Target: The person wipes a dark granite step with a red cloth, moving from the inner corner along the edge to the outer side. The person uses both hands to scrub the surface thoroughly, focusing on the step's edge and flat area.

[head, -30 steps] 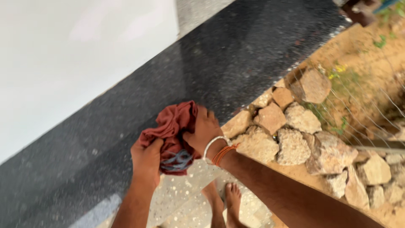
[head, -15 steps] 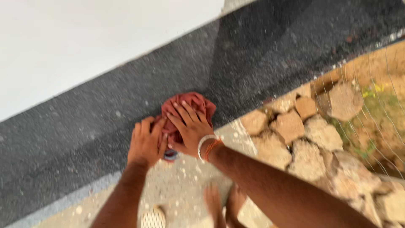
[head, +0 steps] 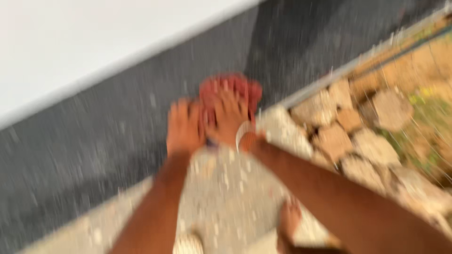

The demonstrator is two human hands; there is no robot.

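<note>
Crumpled red cloth rag (head: 229,91) on the dark speckled stone slab (head: 108,141), close to its near edge. Right hand (head: 229,117) spread flat atop it, nearer; left hand (head: 184,127) flat alongside, touching its left side. Too blurred for the rag's long axis.

Single head view, looking steeply down, close, blurred, tilted

The view is blurred by motion. A red cloth (head: 229,90) lies pressed against the dark speckled wall band (head: 94,150). The right hand (head: 228,117) lies flat on the cloth, a pale bangle (head: 242,135) at its wrist; the left hand (head: 183,127) rests just beside the cloth. Rough stones (head: 358,136) lie well right of the cloth.
</note>
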